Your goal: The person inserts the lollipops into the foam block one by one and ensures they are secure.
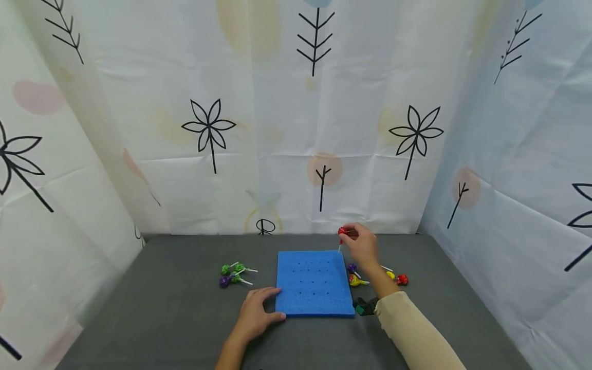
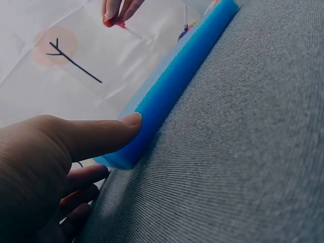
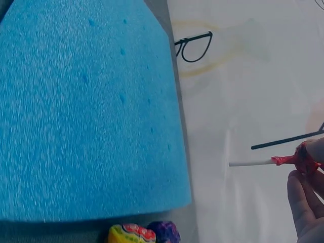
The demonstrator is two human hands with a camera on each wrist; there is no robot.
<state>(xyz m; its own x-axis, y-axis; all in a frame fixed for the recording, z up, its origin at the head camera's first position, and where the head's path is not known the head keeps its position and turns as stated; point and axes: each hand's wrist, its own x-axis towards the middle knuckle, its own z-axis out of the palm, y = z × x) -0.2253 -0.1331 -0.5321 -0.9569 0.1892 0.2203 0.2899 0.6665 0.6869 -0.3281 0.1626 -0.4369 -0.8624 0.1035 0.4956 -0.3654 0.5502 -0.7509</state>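
Observation:
A red-wrapped lollipop [image 1: 342, 231] is pinched by its candy end between the thumb and fingers of my right hand [image 1: 363, 246]. Its white stick [image 3: 250, 163] points down in the head view, close by the back right corner of a blue foam board [image 1: 314, 303]. Rows of small holes dot the board's top. My left hand [image 1: 255, 311] rests at the board's front left corner. In the left wrist view its thumb [image 2: 104, 135] lies straight against the board's side, and the other fingers are loosely bent beyond the corner.
Green lollipops [image 1: 239, 267] and a purple one [image 1: 224, 281] lie left of the board. Right of it are a purple lollipop [image 1: 351, 267], yellow ones [image 1: 354, 280] and a red one [image 1: 402, 279], beside a dark green object [image 1: 365, 307]. A patterned curtain [image 1: 277, 195] hangs behind the grey table [image 1: 185, 318].

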